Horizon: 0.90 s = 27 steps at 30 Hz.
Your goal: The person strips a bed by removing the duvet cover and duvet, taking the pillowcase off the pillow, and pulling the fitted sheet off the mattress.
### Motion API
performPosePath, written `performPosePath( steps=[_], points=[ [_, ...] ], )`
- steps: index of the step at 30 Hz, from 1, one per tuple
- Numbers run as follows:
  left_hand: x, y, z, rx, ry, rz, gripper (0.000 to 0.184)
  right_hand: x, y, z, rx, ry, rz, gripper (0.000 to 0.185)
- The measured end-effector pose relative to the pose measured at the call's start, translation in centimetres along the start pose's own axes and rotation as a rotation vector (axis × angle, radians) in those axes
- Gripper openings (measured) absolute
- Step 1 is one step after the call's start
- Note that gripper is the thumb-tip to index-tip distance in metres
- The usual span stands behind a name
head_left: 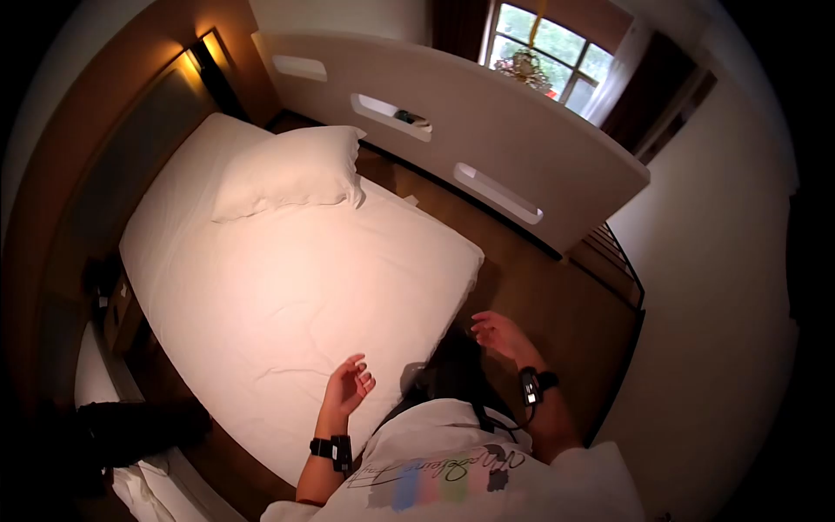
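Note:
My left hand [350, 385] is raised over the near edge of a bed with a white sheet [287, 278], its fingers loosely curled and apart, holding nothing. To the right, past the bed's corner, my right hand [499, 334] hangs above the brown floor, fingers spread and empty. Both wrists carry a black strap with a small device. A white pillow [291, 174] lies near the head of the bed, far from both hands.
Beyond the bed runs a low partition [417, 83] with oblong openings. A railing [613, 252] stands at its right end, beside a pale wall [713, 287]. A bedside cabinet [122, 313] and part of another white-covered bed [161, 487] are at the left.

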State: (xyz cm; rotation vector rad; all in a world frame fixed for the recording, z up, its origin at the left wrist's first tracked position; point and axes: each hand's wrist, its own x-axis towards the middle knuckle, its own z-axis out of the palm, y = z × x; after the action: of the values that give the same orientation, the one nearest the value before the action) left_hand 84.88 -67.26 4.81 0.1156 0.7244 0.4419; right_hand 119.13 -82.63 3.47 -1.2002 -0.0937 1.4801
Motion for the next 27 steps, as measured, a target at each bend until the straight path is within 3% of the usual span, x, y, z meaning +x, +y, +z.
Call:
performPosePath(
  steps=[3, 5, 9, 13, 17, 21, 27],
  points=[
    [0.8, -1.4, -3.1, -0.120, 0.114, 0.050, 0.025, 11.1, -2.8, -0.8, -0.129, -0.010, 0.136, 0.023],
    [0.2, -2.7, -3.9, -0.243, 0.292, 0.190, 0.023, 20.1, -3.5, -1.9, -0.084, -0.026, 0.190, 0.022],
    [1.2, -5.9, -3.6, -0.568, 0.571, 0.355, 0.022, 36.6, -4.9, -2.6, -0.676, 0.139, 0.209, 0.019],
    [4.7, -8.2, 0.5, -0.553, 0.624, 0.267, 0.019, 48.2, -4.6, -3.6, -1.163, 0.000, 0.008, 0.016],
    [9.4, -9.1, 5.7, -0.539, 0.531, 0.214, 0.024, 52.9, -7.7, 1.8, -1.051, -0.089, 0.045, 0.028],
    [11.3, -9.7, 7.4, -0.591, 0.600, 0.174, 0.025, 60.6, -4.8, 3.3, -0.998, -0.126, -0.078, 0.059],
    [10.9, -12.3, 7.8, -0.659, 0.811, 0.286, 0.023, 67.9, -4.8, 9.0, -1.172, -0.039, -0.192, 0.069]
  ],
)
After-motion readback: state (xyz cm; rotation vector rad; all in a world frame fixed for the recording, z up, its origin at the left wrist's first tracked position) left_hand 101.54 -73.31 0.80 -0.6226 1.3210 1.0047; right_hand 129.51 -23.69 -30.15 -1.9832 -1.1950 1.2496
